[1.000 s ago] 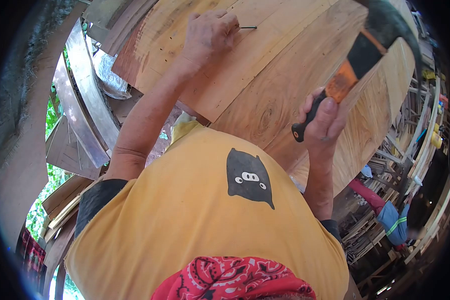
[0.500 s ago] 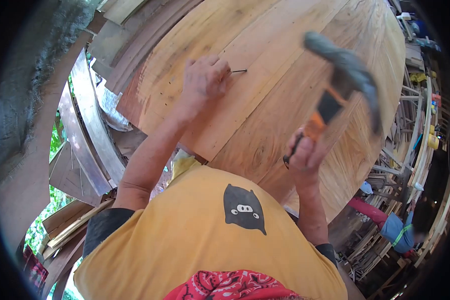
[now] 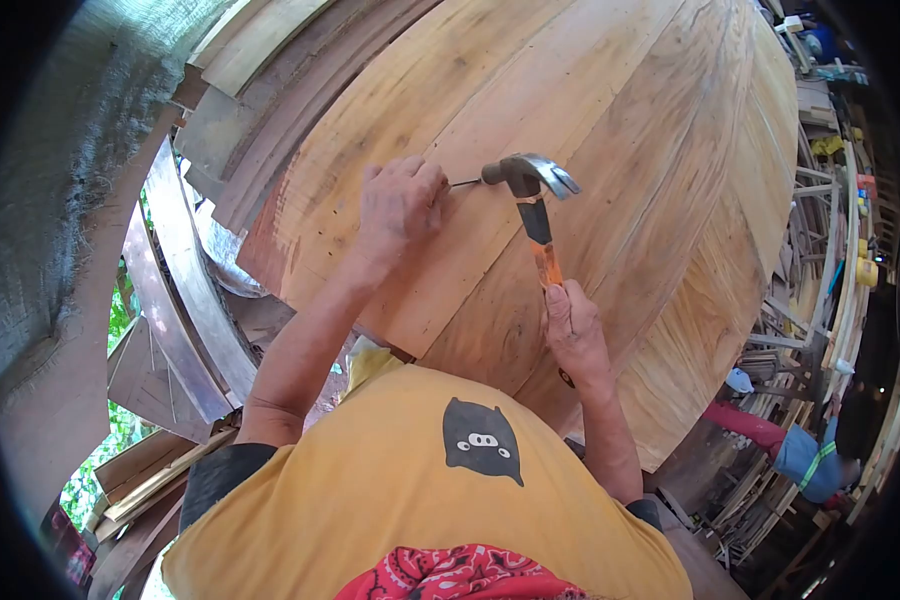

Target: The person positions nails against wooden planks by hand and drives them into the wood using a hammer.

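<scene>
My right hand (image 3: 576, 328) is wrapped around the orange and black handle of a claw hammer (image 3: 532, 215). The hammer's striking face is at the outer end of a thin dark nail (image 3: 465, 183), touching it or very close. My left hand (image 3: 400, 205) pinches the nail, its fingers covering the other end. Beneath both hands lies a broad surface of wooden planks (image 3: 610, 150) with seams between the boards. Where the nail's point meets the wood is hidden behind my left fingers.
Stacked boards (image 3: 260, 110) line the upper left, with curved metal-looking strips (image 3: 195, 270) below them. At the right are piles of lumber (image 3: 770, 440) and a person in a blue garment (image 3: 805, 465). A yellow container (image 3: 867, 272) sits farther back.
The hammer has swung left and down from its raised position, bringing its head to the nail. My left hand still pinches the nail. The view has shifted slightly.
</scene>
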Tool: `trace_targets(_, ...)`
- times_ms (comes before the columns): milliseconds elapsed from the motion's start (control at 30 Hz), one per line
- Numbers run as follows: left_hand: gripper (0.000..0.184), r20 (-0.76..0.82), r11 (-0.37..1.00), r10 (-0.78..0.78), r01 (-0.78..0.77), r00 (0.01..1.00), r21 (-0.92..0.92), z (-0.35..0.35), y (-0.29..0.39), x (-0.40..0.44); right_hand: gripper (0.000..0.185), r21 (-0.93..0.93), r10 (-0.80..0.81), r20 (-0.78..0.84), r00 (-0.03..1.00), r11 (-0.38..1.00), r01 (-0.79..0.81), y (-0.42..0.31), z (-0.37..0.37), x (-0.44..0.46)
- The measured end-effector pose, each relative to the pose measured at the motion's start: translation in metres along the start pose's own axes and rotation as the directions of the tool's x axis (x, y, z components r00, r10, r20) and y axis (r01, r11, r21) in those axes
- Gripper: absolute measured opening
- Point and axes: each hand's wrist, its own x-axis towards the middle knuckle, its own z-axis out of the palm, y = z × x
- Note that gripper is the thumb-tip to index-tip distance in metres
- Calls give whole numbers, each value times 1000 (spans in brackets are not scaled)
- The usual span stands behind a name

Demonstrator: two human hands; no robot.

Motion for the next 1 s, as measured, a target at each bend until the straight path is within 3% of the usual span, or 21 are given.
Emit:
trace_targets(100, 13, 68, 1000, 1, 0, 998, -14, -7, 4, 3, 33, -97, -67, -148, 987, 994, 53, -1, 2, -10)
trace_targets(300, 15, 151, 988, 144, -152, 978, 43, -30, 16, 30, 22, -50, -3, -88, 996, 999, -1, -4, -8, -9)
trace_targets(400, 16, 196, 986, 163, -151, 967, -77, -40, 3, 59, 23, -46, 29, -62, 998, 998, -32, 0, -12, -3)
trace_targets(533, 13, 95, 971, 230, -222, 969, -88, -71, 15, 112, 20, -44, 36, -44, 998, 998, -38, 0, -13, 3)
trace_targets(600, 10, 2, 964, 262, -262, 965, -53, -58, 4, 136, 19, 3, 49, -34, 998, 999, -49, 2, -13, 2)
trace_targets(800, 4, -4, 986, 113, -112, 994, -125, 37, -64, 201, 19, 25, 69, -20, 997, 997, -69, -3, -15, 8)
trace_targets(1000, 6, -56, 978, 200, -203, 978, -39, 68, -67, 231, 38, 142, 95, 64, 993, 984, -104, -2, -24, 21)
